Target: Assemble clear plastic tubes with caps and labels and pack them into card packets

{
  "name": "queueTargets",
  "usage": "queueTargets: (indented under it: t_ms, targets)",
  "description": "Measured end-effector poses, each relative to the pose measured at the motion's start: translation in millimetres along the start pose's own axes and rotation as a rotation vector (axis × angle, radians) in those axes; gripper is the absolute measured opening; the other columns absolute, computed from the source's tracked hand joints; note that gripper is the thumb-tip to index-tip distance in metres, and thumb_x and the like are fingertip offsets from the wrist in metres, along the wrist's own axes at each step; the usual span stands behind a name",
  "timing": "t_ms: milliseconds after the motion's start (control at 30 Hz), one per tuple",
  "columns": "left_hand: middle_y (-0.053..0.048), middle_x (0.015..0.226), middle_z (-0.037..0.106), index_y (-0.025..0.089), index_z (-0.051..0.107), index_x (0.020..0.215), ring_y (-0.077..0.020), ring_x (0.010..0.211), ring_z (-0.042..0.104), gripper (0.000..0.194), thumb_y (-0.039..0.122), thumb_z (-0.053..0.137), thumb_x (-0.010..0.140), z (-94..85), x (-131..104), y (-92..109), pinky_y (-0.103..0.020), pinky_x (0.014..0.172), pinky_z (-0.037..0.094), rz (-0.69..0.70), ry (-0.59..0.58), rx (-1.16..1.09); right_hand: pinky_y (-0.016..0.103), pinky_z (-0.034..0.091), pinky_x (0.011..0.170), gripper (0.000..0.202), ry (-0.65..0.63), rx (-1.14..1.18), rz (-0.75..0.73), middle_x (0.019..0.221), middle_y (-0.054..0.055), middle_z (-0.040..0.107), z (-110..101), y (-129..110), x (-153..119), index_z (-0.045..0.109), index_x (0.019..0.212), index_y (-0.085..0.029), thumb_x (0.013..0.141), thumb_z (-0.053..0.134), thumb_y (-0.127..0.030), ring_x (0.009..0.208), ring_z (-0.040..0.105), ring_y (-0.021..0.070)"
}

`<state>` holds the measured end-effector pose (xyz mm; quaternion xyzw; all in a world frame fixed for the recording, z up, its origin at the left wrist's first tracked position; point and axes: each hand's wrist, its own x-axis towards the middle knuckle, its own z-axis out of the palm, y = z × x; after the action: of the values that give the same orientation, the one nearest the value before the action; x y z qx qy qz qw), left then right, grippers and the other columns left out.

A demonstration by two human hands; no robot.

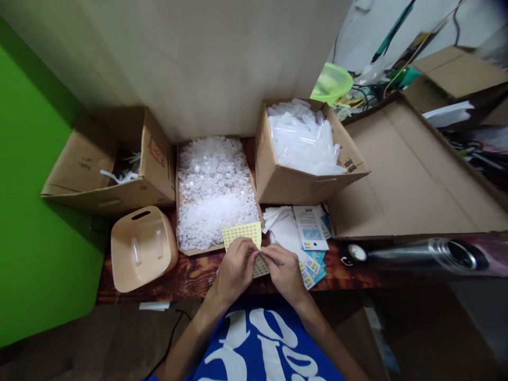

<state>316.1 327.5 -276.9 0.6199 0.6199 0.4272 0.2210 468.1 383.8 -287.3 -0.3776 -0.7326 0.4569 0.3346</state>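
Note:
A pale yellow sheet [243, 233] printed with rows of small dark labels lies between my hands, close to the table's front edge. My left hand [237, 264] is closed on the sheet, thumb and fingertips bent together. Right beside it, my right hand [284, 269] is closed in a pinch, its fingertips meeting those of the left. Whatever is between the right fingertips is too small to make out. Just beyond the sheet stands a shallow cardboard tray [260, 203] heaped with small whitish plastic pieces [216, 190].
On the left, a beige bin [123, 267] holds two clear tubes [136, 251]. Behind it stands an open carton [91, 185]. Another carton [297, 185] is full of translucent plastic pieces [304, 138]. Printed packets [311, 227] and a metal flask [408, 257] lie to the right.

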Motion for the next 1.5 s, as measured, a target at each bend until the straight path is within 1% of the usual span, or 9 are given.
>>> queueTargets:
  t_ms: [300,500,600,767,867,1033,1200,1367,1500]
  targets:
    - [-0.006,0.097,0.059,0.020,0.054,0.097,-0.0190,0.095,0.059,0.011,0.013,0.047,0.099,4.9,3,6,-0.031,0.086,0.049,-0.003,-0.020,-0.131,0.032,0.054,0.071,0.017,0.071,0.108,0.186,0.086,0.007,0.075,-8,-10,-1,0.079,0.092,-0.019,0.092,0.065,-0.029,0.079,0.070,0.0224]
    - [-0.005,0.099,0.060,0.021,0.056,0.090,-0.0189,0.098,0.059,0.011,0.021,0.050,0.100,3.7,5,6,-0.031,0.088,0.047,-0.158,0.043,-0.335,0.037,0.057,0.066,0.031,0.272,-0.033,0.355,0.080,0.010,0.076,-51,32,2,0.074,0.096,-0.016,0.087,0.065,-0.045,0.071,0.071,0.0259]
    - [-0.005,0.100,0.060,0.021,0.058,0.090,-0.0196,0.100,0.060,0.012,0.023,0.051,0.100,1.6,4,1,-0.032,0.090,0.046,-0.179,0.073,-0.352,0.042,0.055,0.068,0.030,0.405,-0.468,0.196,0.077,0.012,0.072,-80,31,16,0.072,0.092,-0.015,0.089,0.063,-0.043,0.070,0.067,0.0274]
    - [-0.006,0.100,0.063,0.021,0.061,0.087,-0.0204,0.101,0.060,0.016,0.029,0.054,0.099,-7.3,-2,-5,-0.032,0.092,0.046,-0.243,0.123,-0.387,0.039,0.052,0.081,0.016,0.509,-0.658,-0.274,0.092,0.010,0.073,-116,-46,82,0.072,0.097,-0.019,0.097,0.058,-0.026,0.086,0.066,0.0242]
    - [-0.005,0.097,0.063,0.020,0.063,0.087,-0.0198,0.098,0.060,0.018,0.034,0.058,0.097,-15.5,-3,-3,-0.031,0.092,0.047,-0.280,0.193,-0.474,0.037,0.051,0.078,0.013,0.269,-0.692,-0.267,0.095,0.008,0.074,-130,-75,149,0.073,0.095,-0.021,0.093,0.060,-0.021,0.082,0.065,0.0224]
    - [-0.005,0.095,0.064,0.019,0.066,0.089,-0.0191,0.096,0.062,0.024,0.042,0.063,0.094,-31.7,0,7,-0.029,0.092,0.049,-0.393,0.276,-0.627,0.035,0.048,0.072,0.006,-0.132,-0.798,-0.037,0.072,0.005,0.069,-141,-60,221,0.070,0.073,-0.019,0.079,0.071,-0.016,0.068,0.061,0.0203]
    - [-0.007,0.101,0.065,0.018,0.069,0.093,-0.0198,0.096,0.063,0.029,0.046,0.064,0.093,-41.7,1,15,-0.031,0.091,0.053,-0.453,0.310,-0.715,0.041,0.050,0.087,0.011,0.337,-0.542,-0.402,0.099,0.009,0.068,-121,-62,168,0.066,0.101,-0.021,0.093,0.058,-0.023,0.093,0.064,0.0256]
    - [-0.010,0.110,0.062,0.018,0.068,0.088,-0.0226,0.106,0.061,0.027,0.044,0.062,0.094,-43.4,6,19,-0.032,0.093,0.052,-0.417,0.239,-0.688,0.036,0.054,0.079,0.021,-0.280,-0.165,-0.413,0.097,0.008,0.070,-51,-57,77,0.063,0.111,-0.023,0.097,0.049,-0.016,0.089,0.066,0.0230]
    - [-0.008,0.106,0.061,0.019,0.065,0.081,-0.0208,0.107,0.059,0.024,0.039,0.063,0.094,-41.9,8,19,-0.031,0.096,0.048,-0.374,0.191,-0.606,0.035,0.053,0.082,0.023,-0.371,-0.023,-0.295,0.099,0.007,0.068,-12,-40,46,0.062,0.111,-0.023,0.098,0.046,-0.012,0.091,0.065,0.0217]
